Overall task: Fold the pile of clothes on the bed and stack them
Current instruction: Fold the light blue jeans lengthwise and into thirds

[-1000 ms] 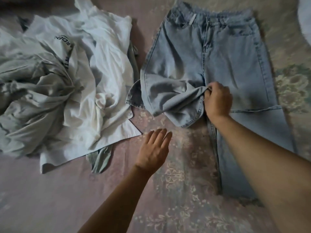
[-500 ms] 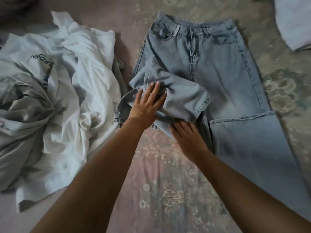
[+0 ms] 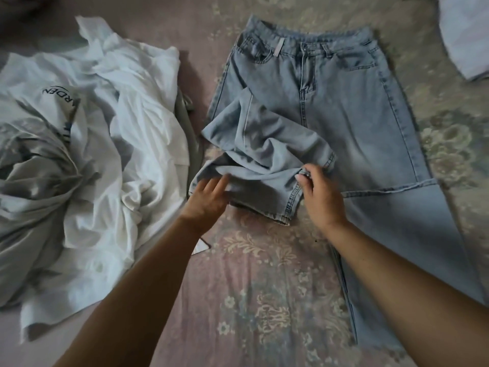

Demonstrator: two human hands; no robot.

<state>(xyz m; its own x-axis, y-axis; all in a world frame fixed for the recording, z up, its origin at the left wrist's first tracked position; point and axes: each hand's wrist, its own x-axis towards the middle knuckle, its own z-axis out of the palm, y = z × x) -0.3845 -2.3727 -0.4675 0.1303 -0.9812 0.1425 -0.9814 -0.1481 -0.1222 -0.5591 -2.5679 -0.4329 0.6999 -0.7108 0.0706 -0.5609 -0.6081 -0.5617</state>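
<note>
Light-blue denim jeans [image 3: 352,109] lie face up on the pink floral-pattern bed cover [image 3: 259,287], waistband at the far end, zip up. The leg on the person's right runs flat & straight back toward the camera. The leg on the left is crumpled, doubled up over the thigh area w/ its hem end bunched in front.

Right hand [image 3: 321,197] pinches a fold of that bunched leg near the hem, thumb & fingers closed tight on denim. Left hand [image 3: 210,198] sits at the left edge of the same bunch, fingers spread wide & flat, touching or just over the cloth; it's motion-blurred, so can't tell if it has hold of anything.

Progress, judged from the layout: early. Jeans aren't folded yet, only spread, and one leg needs straightening before any fold can go in. Prob. current step = pulling that leg out flat, or laying it across the other.

Left of the jeans, just apart, sits the rumpled heap of white and pale-grey tops [image 3: 79,160], incl. a white tee w/ dark printed lettering [image 3: 57,92]. All unfolded, not sorted. An olive-grey strap or garment edge [image 3: 185,120] pokes out at the heap's right side.

Top-right corner: pale folded-looking white cloth [image 3: 465,35], cut off by the frame edge. Could be the start of a stack, can't confirm.

Left to do: basically everything, i.e. jeans, then the whole heap, then stacking.
</note>
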